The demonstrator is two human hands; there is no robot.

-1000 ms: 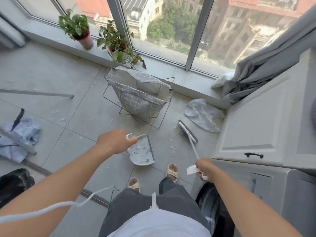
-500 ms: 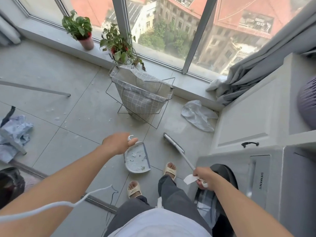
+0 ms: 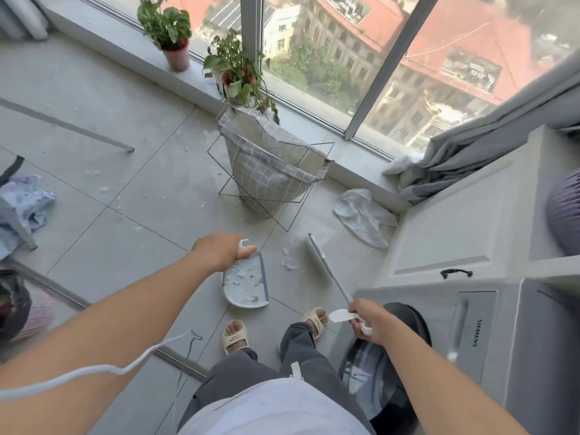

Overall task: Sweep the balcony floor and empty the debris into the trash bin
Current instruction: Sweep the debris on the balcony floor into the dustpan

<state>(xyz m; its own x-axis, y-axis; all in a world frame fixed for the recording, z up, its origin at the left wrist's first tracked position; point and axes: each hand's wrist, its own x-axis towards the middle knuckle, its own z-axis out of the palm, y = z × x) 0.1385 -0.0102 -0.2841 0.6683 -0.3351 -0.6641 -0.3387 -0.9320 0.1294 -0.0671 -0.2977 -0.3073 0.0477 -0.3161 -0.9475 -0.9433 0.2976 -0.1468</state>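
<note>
Two hands are at work in the single head view, and each carries a tool; the left hand (image 3: 221, 251) is wrapped shut round the short white grip of the dustpan (image 3: 246, 285), which lies on the tiled floor (image 3: 131, 215) just ahead of the person's sandalled feet, its open edge turned to the right; pale scraps already lie on its tray; the right hand (image 3: 372, 320) is curled tight about the thin handle of the broom (image 3: 326, 266), low and close to the washing machine (image 3: 489, 337), with a white tag sticking out beside the fingers; the broom's head rests on the floor further out, to the right of the dustpan, and a small heap of white debris (image 3: 290, 257) sits between the two, apart from the pan's edge.

Sweeping into the pan looks to be the step in hand, and it seems only part done; more flecks are strewn over the tiles to the left and near the fabric hamper (image 3: 271, 171) on its wire stand; no trash bin can be picked out for certain, though a dark object at the far left edge is too cropped to name.

Next, by my reading, the broom head should be drawn leftward across the heap toward the pan's open edge, while the left hand presses that edge flat to the tile so scraps do not slide under; the light bits may scatter if the stroke is quick.
</note>
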